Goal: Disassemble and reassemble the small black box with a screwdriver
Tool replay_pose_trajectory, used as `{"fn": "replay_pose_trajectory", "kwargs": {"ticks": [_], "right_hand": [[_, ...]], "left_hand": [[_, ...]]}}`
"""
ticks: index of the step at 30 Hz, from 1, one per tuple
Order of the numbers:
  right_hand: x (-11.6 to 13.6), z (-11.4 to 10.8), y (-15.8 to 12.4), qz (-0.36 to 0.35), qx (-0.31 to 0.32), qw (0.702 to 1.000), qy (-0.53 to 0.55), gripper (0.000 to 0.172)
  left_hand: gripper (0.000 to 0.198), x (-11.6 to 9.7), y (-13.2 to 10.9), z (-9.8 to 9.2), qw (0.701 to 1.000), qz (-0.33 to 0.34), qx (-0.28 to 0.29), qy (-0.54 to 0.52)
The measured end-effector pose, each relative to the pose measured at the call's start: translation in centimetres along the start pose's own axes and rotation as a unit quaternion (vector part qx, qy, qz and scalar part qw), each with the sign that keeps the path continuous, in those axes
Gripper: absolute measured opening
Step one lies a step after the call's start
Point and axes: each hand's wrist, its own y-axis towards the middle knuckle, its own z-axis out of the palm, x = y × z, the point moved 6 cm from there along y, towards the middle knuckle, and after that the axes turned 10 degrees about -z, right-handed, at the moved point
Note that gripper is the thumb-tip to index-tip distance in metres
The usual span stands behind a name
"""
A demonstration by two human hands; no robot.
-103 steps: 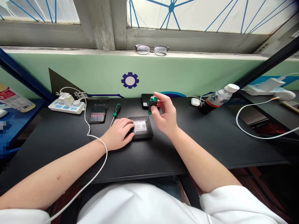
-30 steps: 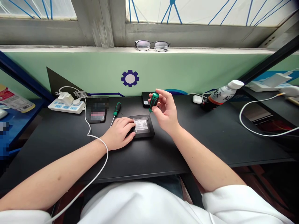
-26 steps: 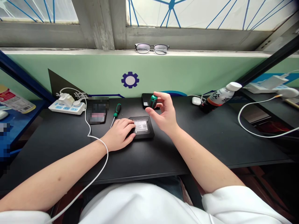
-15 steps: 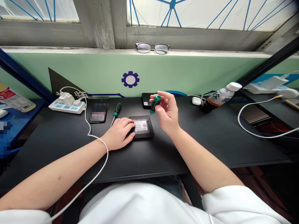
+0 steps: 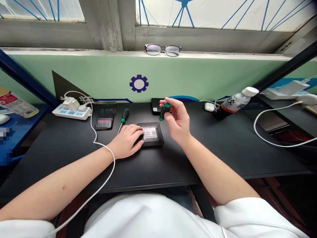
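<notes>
In the head view, a black drive enclosure [image 5: 155,143] lies on the desk, and a hard drive with a white label [image 5: 150,133] sits in it. My left hand [image 5: 126,140] rests flat over the enclosure's left side, fingers stretched across its edge and onto the label, thumb near its front edge. Above the right side, my right hand [image 5: 177,120] is closed on the green and black handle of a screwdriver [image 5: 165,111]. Its thin shaft slants down to the drive's upper right corner; the tip's exact contact is too small to make out.
Another screwdriver [image 5: 124,115] lies behind my left hand, near a tiny dark piece. A phone [image 5: 104,123], a white power strip [image 5: 71,112], a black box [image 5: 155,106], an earphone case [image 5: 209,106] and a tilted bottle [image 5: 234,103] stand farther back. A white cable [image 5: 112,172] crosses my left forearm.
My right hand's fingers have shifted slightly round the screwdriver handle, while the tip stays at the same corner. My left hand and the enclosure hold their places; the view has moved a little.
</notes>
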Motion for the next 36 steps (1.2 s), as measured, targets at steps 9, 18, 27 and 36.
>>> {"fn": "replay_pose_trajectory", "kwargs": {"ticks": [9,18,27,36], "right_hand": [[0.39,-0.50,0.39,-0.035,-0.021,0.995,-0.088,0.029],[0.08,-0.48,0.44,-0.027,-0.009,0.997,-0.076,0.028],[-0.14,-0.07,0.18,-0.030,-0.005,0.997,-0.068,0.050],[-0.08,-0.40,0.19,-0.022,-0.029,0.998,-0.050,0.045]], "left_hand": [[0.032,0.19,0.04,0.12,1.000,-0.004,0.003,0.001],[0.030,0.22,0.03,0.11,1.000,-0.004,0.002,-0.001],[0.030,0.17,0.00,0.04,1.000,-0.003,0.002,-0.001],[0.030,0.06,-0.07,0.05,1.000,0.005,-0.003,0.007]]}}
